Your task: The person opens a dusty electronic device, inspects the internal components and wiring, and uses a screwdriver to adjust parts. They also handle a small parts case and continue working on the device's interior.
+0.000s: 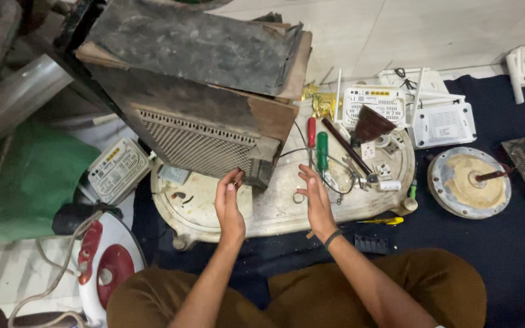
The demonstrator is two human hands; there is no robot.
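A large old wooden speaker cabinet [202, 91] with a metal mesh grille [195, 146] stands tilted on a round white tray [274, 209]. My left hand [229, 206] is raised just below the cabinet's lower corner, fingers loosely curled, holding nothing. My right hand [316, 200] is lifted beside it, fingers spread, empty, with a dark band on the wrist. On the tray just beyond my right hand lie a green-handled screwdriver [322, 152], a red-handled screwdriver [312, 130] and a small metal ring [298, 198].
White routers [375, 103] [116, 170] lie behind the tray and at the left. A round metal disc with a spindle [469, 182] rests on the dark cloth at right. A yellow tool [384, 221], a red-and-white appliance [107, 267] and my crossed legs lie in the foreground.
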